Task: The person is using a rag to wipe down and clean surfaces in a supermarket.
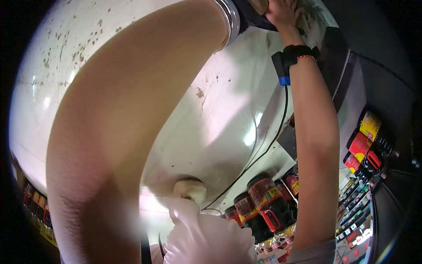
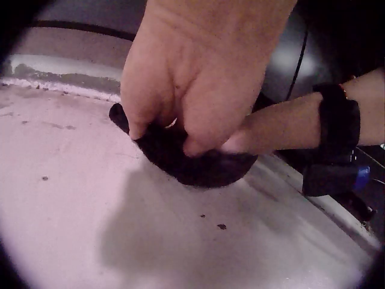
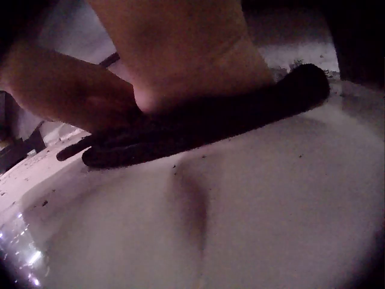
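A dark folded cloth [image 2: 207, 171] lies on the pale, spotted floor [image 2: 78, 168] under both hands. My left hand [image 2: 189, 90] grips it from above in the left wrist view, thumb and fingers digging into its folds. Just beside it, my right hand [image 1: 282, 13] rests on the cloth, its fingers fairly straight in the head view. In the right wrist view, the right hand [image 3: 186, 72] presses over the long edge of the cloth, its fingertips hidden. A silver band [image 1: 228, 20] circles the left wrist, and a black strap with a camera [image 1: 281, 68] the right one.
A black cable [image 1: 268, 147] runs from the right wrist camera across the floor. Several dark jars with red handles [image 1: 268, 202] stand below, near the right arm. More bottles [image 1: 369, 136] are stacked at the right, by a dark panel [image 1: 382, 88].
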Motion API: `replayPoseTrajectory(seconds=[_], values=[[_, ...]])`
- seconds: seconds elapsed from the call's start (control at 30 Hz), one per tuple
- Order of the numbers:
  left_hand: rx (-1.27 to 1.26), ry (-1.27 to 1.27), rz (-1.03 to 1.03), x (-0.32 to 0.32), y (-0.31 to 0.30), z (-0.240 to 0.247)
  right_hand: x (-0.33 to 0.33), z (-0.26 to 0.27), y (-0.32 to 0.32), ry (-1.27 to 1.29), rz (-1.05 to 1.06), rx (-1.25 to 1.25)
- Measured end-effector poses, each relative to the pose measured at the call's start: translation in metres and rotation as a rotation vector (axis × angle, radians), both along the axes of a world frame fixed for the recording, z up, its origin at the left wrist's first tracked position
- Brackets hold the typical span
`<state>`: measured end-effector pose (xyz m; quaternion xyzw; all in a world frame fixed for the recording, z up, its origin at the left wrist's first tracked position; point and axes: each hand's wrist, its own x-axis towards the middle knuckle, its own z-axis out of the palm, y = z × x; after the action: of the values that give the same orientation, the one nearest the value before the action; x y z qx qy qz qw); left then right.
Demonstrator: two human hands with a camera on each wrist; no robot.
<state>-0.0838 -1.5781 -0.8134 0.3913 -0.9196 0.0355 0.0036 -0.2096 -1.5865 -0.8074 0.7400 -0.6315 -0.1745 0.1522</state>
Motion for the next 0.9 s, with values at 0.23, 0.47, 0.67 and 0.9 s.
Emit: replayPoseTrajectory(seconds=[0.23,0.47,0.67,0.9], values=[[-0.108,-0.021,0.077,0.016,0.076,0.001,0.001,-0.025,0.052,-0.545,-0.028,-0.234],[0.022,0.045,0.177,0.057,0.226,0.027,0.049,0.004,0.204,-0.603,-0.059,-0.086],[0.281,0.09,0.213,0.092,0.335,0.056,0.089,0.032,0.323,-0.589,-0.134,0.165],[0.142,0.027,0.179,0.088,0.281,0.043,0.08,0.015,0.25,-0.654,-0.03,0.015]])
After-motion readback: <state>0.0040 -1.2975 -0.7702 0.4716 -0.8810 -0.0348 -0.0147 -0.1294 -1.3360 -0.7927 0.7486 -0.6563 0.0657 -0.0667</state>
